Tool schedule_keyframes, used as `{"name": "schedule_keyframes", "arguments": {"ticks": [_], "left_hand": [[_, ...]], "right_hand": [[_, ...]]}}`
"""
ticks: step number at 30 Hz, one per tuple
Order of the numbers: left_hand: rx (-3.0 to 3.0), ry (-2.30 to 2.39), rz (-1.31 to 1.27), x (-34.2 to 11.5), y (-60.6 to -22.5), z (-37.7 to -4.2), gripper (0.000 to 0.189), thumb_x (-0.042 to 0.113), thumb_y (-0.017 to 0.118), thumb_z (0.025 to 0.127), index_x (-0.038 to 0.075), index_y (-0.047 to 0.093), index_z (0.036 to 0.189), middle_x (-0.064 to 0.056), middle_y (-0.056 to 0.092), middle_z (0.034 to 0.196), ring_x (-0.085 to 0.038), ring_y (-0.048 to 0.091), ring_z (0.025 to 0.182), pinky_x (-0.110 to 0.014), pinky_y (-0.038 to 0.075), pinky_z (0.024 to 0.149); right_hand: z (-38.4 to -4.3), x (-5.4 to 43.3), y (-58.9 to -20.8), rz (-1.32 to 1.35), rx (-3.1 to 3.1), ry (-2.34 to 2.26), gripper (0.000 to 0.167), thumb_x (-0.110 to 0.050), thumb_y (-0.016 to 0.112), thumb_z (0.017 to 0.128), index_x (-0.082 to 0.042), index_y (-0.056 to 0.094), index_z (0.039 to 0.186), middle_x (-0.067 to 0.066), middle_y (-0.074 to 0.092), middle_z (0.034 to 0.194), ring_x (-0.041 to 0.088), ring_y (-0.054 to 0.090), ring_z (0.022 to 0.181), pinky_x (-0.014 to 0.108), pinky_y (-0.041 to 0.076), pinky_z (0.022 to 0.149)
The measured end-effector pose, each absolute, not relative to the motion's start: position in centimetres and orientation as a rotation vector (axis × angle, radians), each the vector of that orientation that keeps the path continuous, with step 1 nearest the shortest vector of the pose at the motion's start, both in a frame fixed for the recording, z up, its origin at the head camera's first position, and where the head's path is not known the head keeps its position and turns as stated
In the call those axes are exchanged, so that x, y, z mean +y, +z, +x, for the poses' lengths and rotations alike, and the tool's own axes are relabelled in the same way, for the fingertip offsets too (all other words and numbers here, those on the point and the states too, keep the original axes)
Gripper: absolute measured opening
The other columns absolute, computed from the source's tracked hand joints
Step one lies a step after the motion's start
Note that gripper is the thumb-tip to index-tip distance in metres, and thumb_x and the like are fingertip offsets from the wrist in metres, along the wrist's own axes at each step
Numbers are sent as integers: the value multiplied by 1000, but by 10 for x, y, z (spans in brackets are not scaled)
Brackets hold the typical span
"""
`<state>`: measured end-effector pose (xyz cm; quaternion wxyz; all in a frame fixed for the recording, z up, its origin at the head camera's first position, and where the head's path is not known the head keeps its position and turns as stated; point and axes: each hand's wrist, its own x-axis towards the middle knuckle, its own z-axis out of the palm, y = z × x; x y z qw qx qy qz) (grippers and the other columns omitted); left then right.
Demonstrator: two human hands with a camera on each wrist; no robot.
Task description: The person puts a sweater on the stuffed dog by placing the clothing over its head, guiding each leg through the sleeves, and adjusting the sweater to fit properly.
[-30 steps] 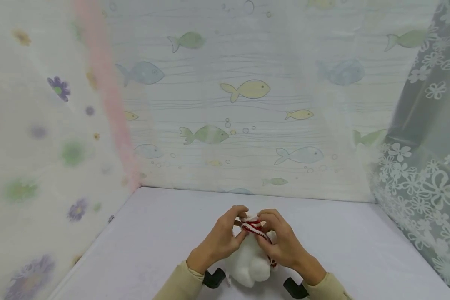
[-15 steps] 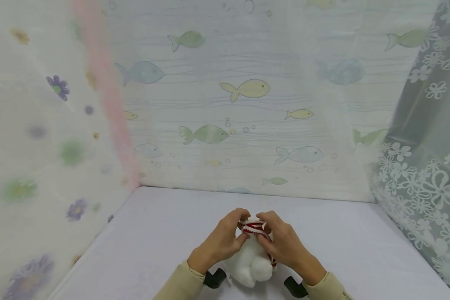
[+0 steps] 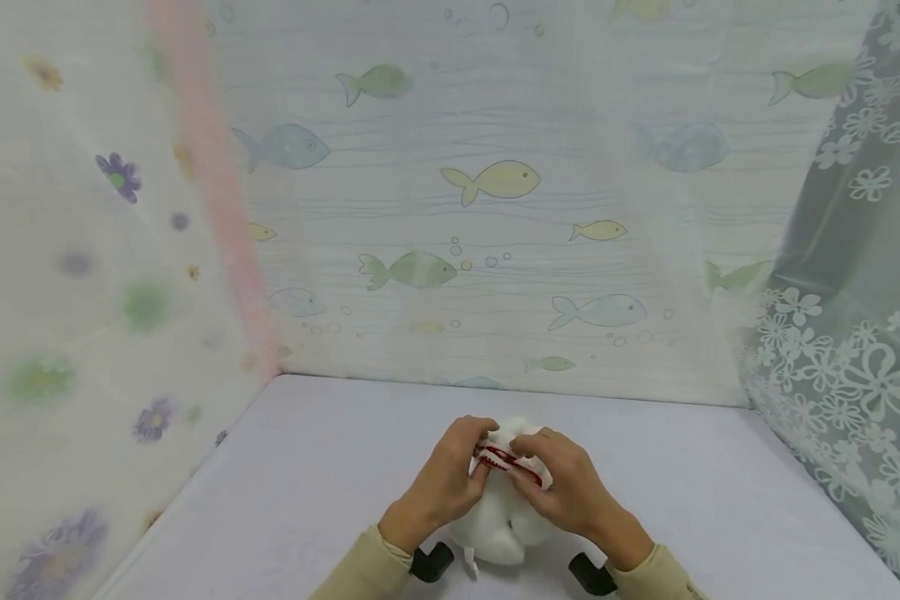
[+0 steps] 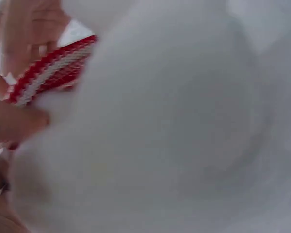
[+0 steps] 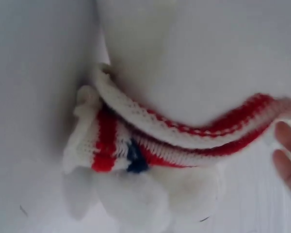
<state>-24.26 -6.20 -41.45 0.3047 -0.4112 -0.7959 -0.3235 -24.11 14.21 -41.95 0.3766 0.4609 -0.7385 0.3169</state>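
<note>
A white plush toy (image 3: 487, 529) is on the table between the two hands. Around its neck runs a red and white knitted scarf (image 3: 501, 457), with white plush showing above and below. The left hand (image 3: 437, 477) pinches the scarf from the left side, its thumb under the band. From the right, the right hand (image 3: 568, 482) grips the other stretch, fingers curled over it. In the right wrist view the scarf (image 5: 184, 136) lies along the plush, and its end has a dark blue patch. Blurred white plush (image 4: 160, 121) fills most of the left wrist view and hides the rest.
The white table (image 3: 330, 467) extends around the toy. Black wrist mounts (image 3: 431, 562) sit below both forearms. Behind the table hangs a curtain (image 3: 495, 275) with fish prints, flanked by a flowered curtain (image 3: 120, 333) at left and a lace-patterned one (image 3: 832, 375) at right.
The toy has tilted between the hands: more white plush shows above the scarf, and a small white tag is more visible at its base. The scarf's hanging end at the right has gone from view.
</note>
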Motion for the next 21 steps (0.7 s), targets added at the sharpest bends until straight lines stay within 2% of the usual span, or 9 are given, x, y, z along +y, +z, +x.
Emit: {"name": "schedule_keyframes", "arguments": {"ticks": [3, 6, 9, 12, 17, 21], "left_hand": [[-2168, -937, -1084, -64, -414, -243, 46, -1, 71, 76, 5, 53, 118, -3, 51, 101, -10, 48, 86, -23, 46, 74], [-2224, -1028, -1085, -66, -412, -242, 41, 10, 70, 80, 7, 53, 117, -3, 48, 105, -9, 48, 88, -23, 48, 75], [-2212, -1082, -1058, -65, -412, -241, 37, 14, 71, 82, 5, 55, 114, -5, 49, 104, -11, 52, 88, -21, 49, 75], [-2181, -1073, -997, -64, -413, -242, 32, 11, 73, 81, 4, 57, 108, -5, 52, 96, -12, 54, 82, -21, 51, 73], [-2202, -1031, -981, -63, -409, -238, 28, 8, 73, 80, 8, 59, 103, 0, 57, 91, -13, 55, 82, -27, 51, 72], [-2231, -1011, -1015, -63, -407, -236, 27, 5, 72, 80, 10, 60, 104, 1, 58, 93, -12, 54, 82, -25, 50, 71]], "right_hand": [[-241, 144, -420, 1130, -1959, 934, 21, 2, 65, 87, -4, 63, 106, 1, 67, 92, 12, 62, 76, 19, 48, 68], [-241, 145, -420, 1083, -2005, 1026, 25, 11, 63, 85, -4, 65, 105, 2, 69, 87, 11, 64, 70, 17, 48, 62], [-240, 146, -418, 1053, -2032, 1055, 24, 9, 65, 84, -5, 65, 104, 0, 69, 79, 9, 62, 63, 18, 47, 55], [-240, 146, -417, 1032, -2071, 1066, 24, 7, 65, 85, -7, 65, 104, -3, 69, 75, 6, 61, 58, 18, 47, 52], [-239, 148, -417, 1016, -2174, 1071, 26, 3, 65, 87, -10, 65, 109, -5, 67, 73, 4, 57, 55, 21, 47, 51], [-236, 148, -414, 983, -2293, 1045, 28, -5, 67, 88, -13, 66, 114, -11, 63, 75, 0, 53, 59, 22, 46, 52]]}}
